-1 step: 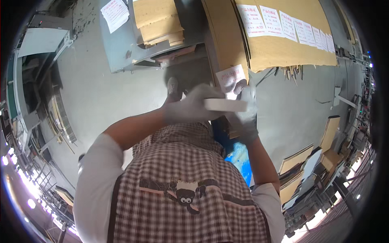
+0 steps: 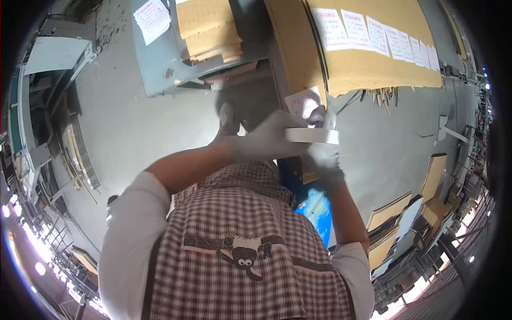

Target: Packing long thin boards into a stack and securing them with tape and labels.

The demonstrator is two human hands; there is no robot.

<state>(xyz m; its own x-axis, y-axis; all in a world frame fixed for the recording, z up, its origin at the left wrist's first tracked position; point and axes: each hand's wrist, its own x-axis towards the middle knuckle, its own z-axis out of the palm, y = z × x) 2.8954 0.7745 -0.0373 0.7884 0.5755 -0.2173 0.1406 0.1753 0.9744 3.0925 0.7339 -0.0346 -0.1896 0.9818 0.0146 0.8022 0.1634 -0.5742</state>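
Both my hands wear pale grey gloves and meet in front of me, right of the middle. My left hand [image 2: 270,134] is closed on a white roll of tape [image 2: 312,135], seen edge-on. Behind and below the roll, my right hand [image 2: 324,156] is partly covered by it. Its fingers reach up past the roll, bunched together at the lower corner of a white printed label [image 2: 303,103]. What they grip is hidden and blurred. The label lies against the near edge of a stack of brown cardboard [image 2: 298,53].
On the cardboard [image 2: 381,69] at the far right lies a row of white labels [image 2: 376,37]. A grey-blue table [image 2: 154,69] at the far left bears cardboard pieces [image 2: 210,32] and papers [image 2: 152,20]. A blue surface [image 2: 317,210] lies below my right forearm. Boards lean at right [image 2: 392,210].
My left hand and the roll of tape have moved a little to the right and slightly up. My right hand has shifted only slightly to the right.
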